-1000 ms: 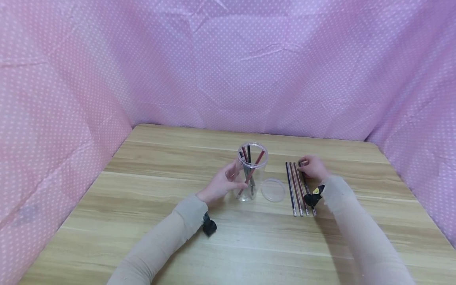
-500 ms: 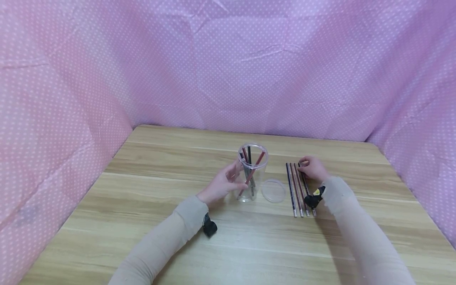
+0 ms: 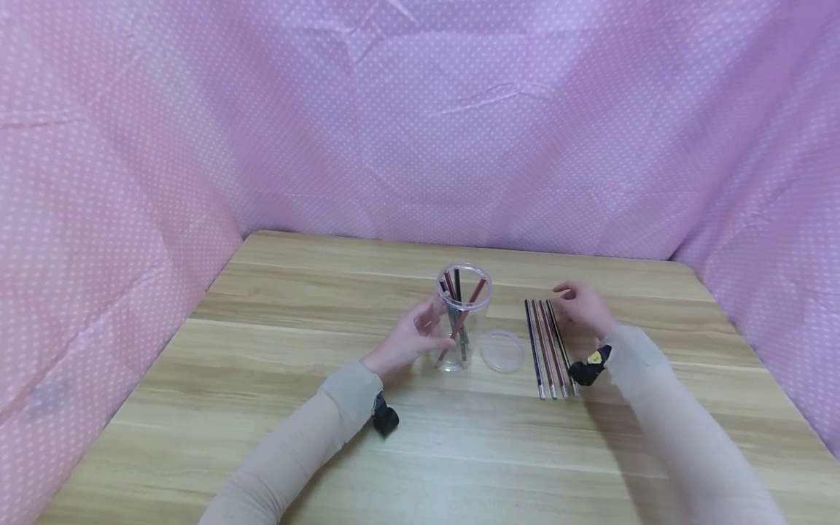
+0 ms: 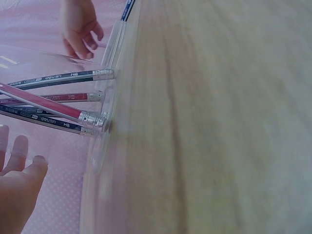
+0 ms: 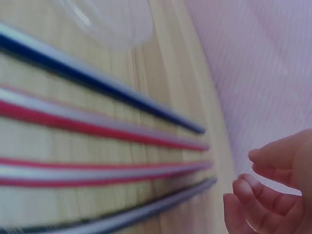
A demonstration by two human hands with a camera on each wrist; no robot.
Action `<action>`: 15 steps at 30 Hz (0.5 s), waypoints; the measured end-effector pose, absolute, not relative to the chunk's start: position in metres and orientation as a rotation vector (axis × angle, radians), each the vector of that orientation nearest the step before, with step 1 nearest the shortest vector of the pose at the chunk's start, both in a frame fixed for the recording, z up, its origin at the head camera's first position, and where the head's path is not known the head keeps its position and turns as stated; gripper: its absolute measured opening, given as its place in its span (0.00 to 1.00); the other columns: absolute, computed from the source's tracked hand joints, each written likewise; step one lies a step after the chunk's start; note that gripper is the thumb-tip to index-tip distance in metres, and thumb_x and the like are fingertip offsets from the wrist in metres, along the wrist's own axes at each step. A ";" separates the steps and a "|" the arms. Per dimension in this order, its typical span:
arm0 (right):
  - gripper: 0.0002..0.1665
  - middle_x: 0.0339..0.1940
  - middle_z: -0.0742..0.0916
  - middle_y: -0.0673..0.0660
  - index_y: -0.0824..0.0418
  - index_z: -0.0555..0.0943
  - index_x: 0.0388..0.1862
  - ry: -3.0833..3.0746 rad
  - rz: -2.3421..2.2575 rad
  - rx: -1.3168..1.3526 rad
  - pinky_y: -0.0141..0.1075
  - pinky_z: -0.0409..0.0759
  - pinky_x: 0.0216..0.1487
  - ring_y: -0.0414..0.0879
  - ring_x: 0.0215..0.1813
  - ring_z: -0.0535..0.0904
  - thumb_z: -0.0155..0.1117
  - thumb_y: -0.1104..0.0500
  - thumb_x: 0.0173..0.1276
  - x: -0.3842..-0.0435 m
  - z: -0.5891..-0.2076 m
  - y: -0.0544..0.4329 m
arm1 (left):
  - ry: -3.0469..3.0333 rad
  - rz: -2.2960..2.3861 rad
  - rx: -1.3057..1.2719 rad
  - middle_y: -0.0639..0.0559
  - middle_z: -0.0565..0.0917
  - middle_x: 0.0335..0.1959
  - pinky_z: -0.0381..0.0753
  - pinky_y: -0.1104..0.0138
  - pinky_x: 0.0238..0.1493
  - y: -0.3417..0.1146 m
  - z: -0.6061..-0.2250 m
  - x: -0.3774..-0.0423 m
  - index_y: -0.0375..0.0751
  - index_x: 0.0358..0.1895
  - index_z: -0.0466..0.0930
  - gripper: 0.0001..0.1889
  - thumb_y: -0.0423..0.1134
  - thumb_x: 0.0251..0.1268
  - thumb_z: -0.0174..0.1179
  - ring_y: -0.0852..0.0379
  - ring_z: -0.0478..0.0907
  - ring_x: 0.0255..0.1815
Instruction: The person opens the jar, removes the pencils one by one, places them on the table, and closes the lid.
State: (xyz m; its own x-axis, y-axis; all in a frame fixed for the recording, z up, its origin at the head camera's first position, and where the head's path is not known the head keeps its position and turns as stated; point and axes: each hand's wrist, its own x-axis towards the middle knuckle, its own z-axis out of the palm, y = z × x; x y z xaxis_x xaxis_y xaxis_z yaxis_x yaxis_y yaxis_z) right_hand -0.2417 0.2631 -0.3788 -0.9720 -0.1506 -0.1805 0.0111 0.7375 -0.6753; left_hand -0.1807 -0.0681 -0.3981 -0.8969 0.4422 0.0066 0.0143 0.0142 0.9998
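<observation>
Loosely bent, right hand (image 3: 582,306) sits just off the pencil row; left hand (image 3: 402,341) holds the jar

The left hand curls round the near-left side of a tall, clear plastic jar (image 3: 480,321), thumb across its front, fingers behind. The jar stands upright, its round mouth uncovered; inside, red and dark pencils with silvery eraser ends (image 4: 48,102) lean at different angles, crossing one another.

Just right of the jar, between the hands, a round, clear plastic lid (image 3: 502,353) lies flat. Beyond it, nearer the right hand, four slim pencils (image 3: 551,343) lie almost parallel: one dark blue, two red, one black on the right hand's side. The right hand has its fingers half open and holds nothing, the tips just beside the black pencil's far end.

Past both hands, a strip of light wood-grain tabletop (image 3: 420,467) runs to its far edge, where pink polka-dot cloth (image 3: 459,146) rises. Wider wood spreads leftward from the left hand, and more lies between the right hand and the right edge.
</observation>
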 end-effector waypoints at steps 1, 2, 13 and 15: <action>0.25 0.53 0.77 0.75 0.74 0.66 0.62 2.722 -1.071 -0.129 0.39 0.84 0.41 0.53 0.41 0.82 0.49 0.60 0.72 -0.241 -0.377 0.261 | 1.991 1.950 0.472 0.48 0.60 0.74 0.52 0.58 0.76 -0.069 -0.398 -0.181 0.48 0.75 0.50 0.47 0.26 0.52 0.65 0.50 0.53 0.75; 0.24 0.53 0.77 0.75 0.73 0.67 0.62 2.735 -1.069 -0.150 0.40 0.84 0.41 0.55 0.43 0.81 0.50 0.60 0.72 -0.240 -0.376 0.258 | 1.999 1.944 0.476 0.48 0.60 0.73 0.52 0.58 0.76 -0.069 -0.398 -0.181 0.49 0.75 0.51 0.47 0.27 0.52 0.66 0.50 0.54 0.75; 0.19 0.43 0.82 0.68 0.71 0.73 0.56 2.809 -1.123 -0.519 0.33 0.81 0.32 0.56 0.38 0.81 0.56 0.62 0.69 -0.222 -0.345 0.214 | 2.001 1.936 0.515 0.50 0.61 0.73 0.51 0.59 0.76 -0.070 -0.401 -0.184 0.49 0.74 0.51 0.47 0.28 0.52 0.66 0.52 0.54 0.75; 0.19 0.43 0.83 0.67 0.70 0.74 0.56 2.809 -1.144 -0.563 0.32 0.80 0.33 0.55 0.40 0.80 0.56 0.62 0.69 -0.218 -0.337 0.205 | 2.001 1.939 0.525 0.49 0.60 0.73 0.51 0.58 0.76 -0.070 -0.402 -0.184 0.49 0.74 0.51 0.46 0.28 0.52 0.66 0.51 0.54 0.75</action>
State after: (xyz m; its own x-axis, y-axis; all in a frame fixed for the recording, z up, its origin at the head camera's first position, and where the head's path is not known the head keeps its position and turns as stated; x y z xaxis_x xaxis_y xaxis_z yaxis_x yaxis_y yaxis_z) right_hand -0.2177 0.2049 -0.3373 -0.9318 -0.3531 0.0843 -0.3115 0.6584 -0.6852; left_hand -0.1842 -0.0701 -0.4020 -0.8866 0.4612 0.0352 0.0496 0.0192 0.9986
